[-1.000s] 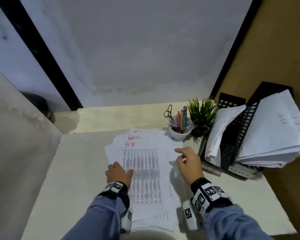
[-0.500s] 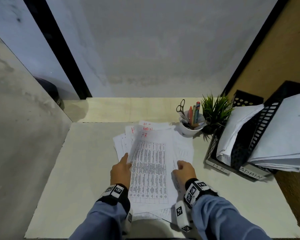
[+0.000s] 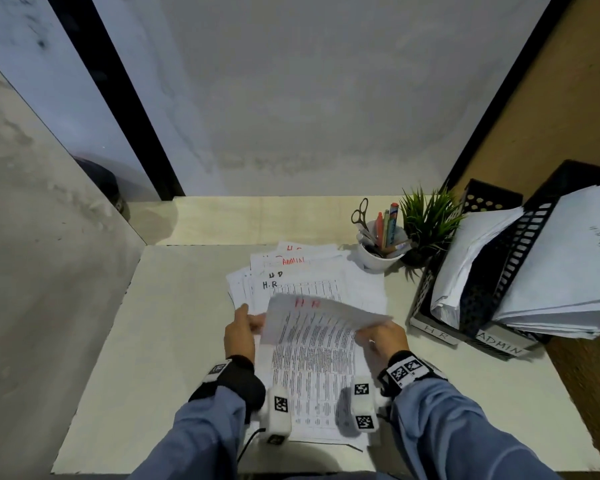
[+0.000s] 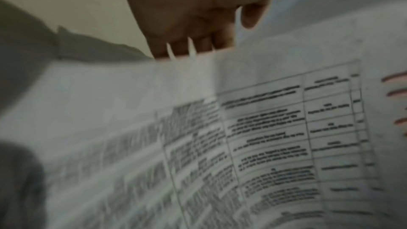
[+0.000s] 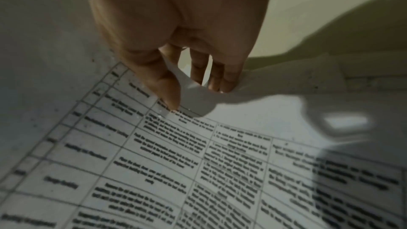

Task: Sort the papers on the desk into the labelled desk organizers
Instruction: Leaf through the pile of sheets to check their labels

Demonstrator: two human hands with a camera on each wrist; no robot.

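Observation:
A printed sheet (image 3: pixel 312 327) headed "H.R" in red is held up off the paper stack (image 3: pixel 302 284) in the middle of the desk. My left hand (image 3: pixel 253 320) grips its left edge, and in the left wrist view the fingers (image 4: pixel 189 44) curl behind the sheet (image 4: pixel 253 128). My right hand (image 3: pixel 369 336) pinches its right edge, and the right wrist view shows thumb and fingers (image 5: pixel 167 90) closed on the paper (image 5: pixel 198 154). Sheets below read "H.R" and "ADMIN". The black mesh organizer (image 3: pixel 520 251) at right has slots labelled H.R (image 3: pixel 436 331) and ADMIN (image 3: pixel 499 345), both holding papers.
A white cup (image 3: pixel 378 258) with scissors and pens and a small green plant (image 3: pixel 428 220) stand behind the stack, beside the organizer. A grey wall closes the left side, a wooden panel the right. Bare desk (image 3: pixel 174 341) lies left of the papers.
The top sheet has come up off the stack. My left hand raised its left edge first. My right hand went from resting on the paper to pinching its right edge.

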